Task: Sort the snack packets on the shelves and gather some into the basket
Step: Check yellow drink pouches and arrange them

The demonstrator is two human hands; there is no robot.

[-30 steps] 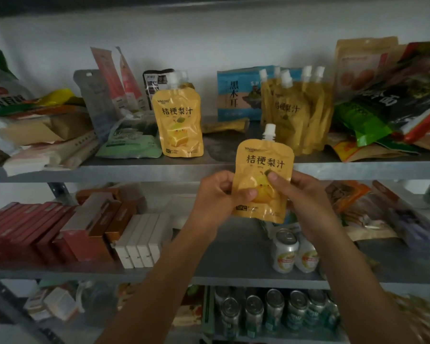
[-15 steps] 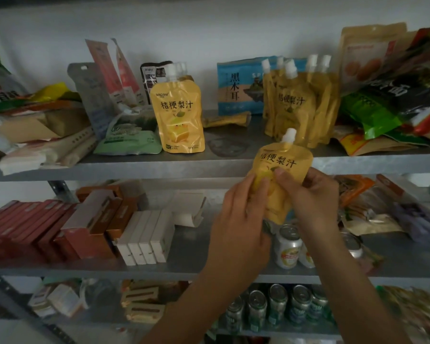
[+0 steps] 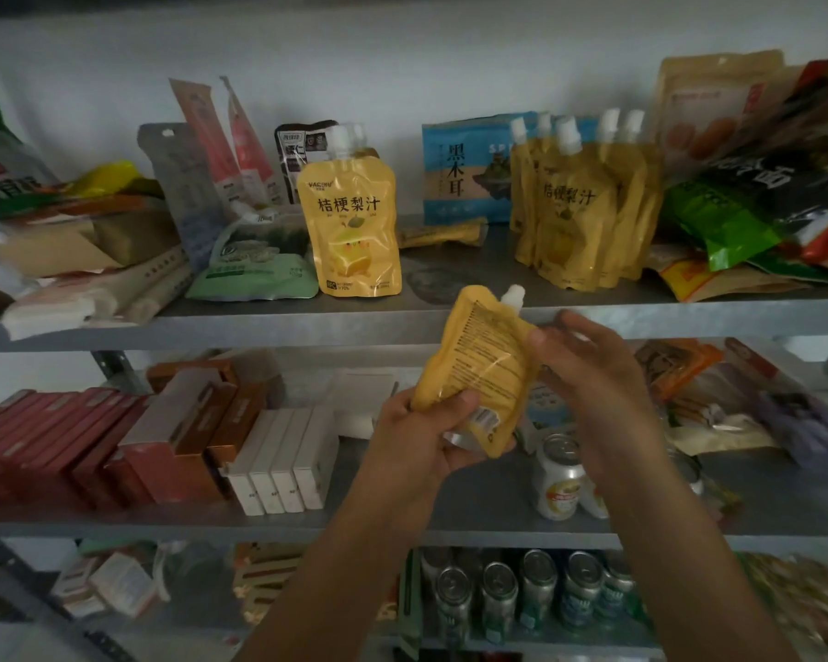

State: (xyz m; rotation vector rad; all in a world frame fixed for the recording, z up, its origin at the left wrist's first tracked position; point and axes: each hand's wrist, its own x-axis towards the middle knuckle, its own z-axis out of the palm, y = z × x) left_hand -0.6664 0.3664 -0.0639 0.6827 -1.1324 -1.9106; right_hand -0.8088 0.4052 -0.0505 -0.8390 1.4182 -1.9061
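Note:
I hold a yellow spouted juice pouch in front of the shelves, its printed back facing me and its white cap tilted up to the right. My left hand grips its lower end, thumb across the bottom. My right hand pinches its upper right edge near the spout. One matching pouch stands upright on the top shelf. Several more pouches stand in a bunch to the right of it. No basket is in view.
Mixed snack bags pile at the top shelf's right end and bags at its left. The middle shelf holds red and white boxes and cans. More cans fill the bottom shelf.
The pouch has been turned over from its front label to its printed back and tilted right. My left hand slid from its side down to its bottom end.

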